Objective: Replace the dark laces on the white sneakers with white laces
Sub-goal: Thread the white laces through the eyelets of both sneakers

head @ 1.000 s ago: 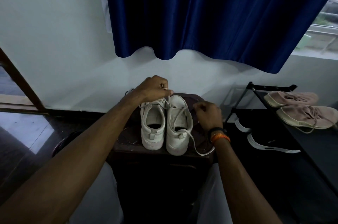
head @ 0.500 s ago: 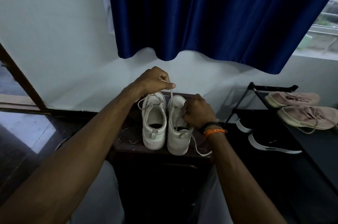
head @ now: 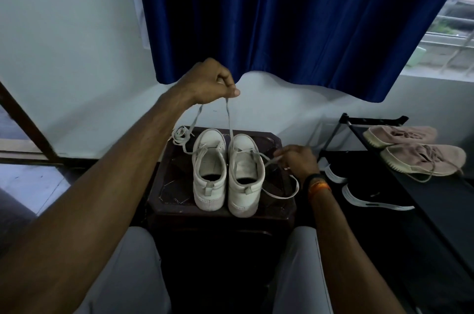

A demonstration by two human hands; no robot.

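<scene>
Dark bench (head: 164, 185) by the wall carries your two white sneakers (head: 225, 172), side by side with heels toward you. Your left hand (head: 213, 81) is raised above them, its fingers (head: 232, 92) pinching a white lace (head: 229, 119) that runs down to the sneakers. Your right hand (head: 297, 160), just right of the right sneaker, pinches another stretch of lace. Rack (head: 423, 190) at right holds pink shoes (head: 410, 149); a blue curtain (head: 295, 19) hangs behind

text: none readable | labels: none | brands: none | numbers: none
</scene>
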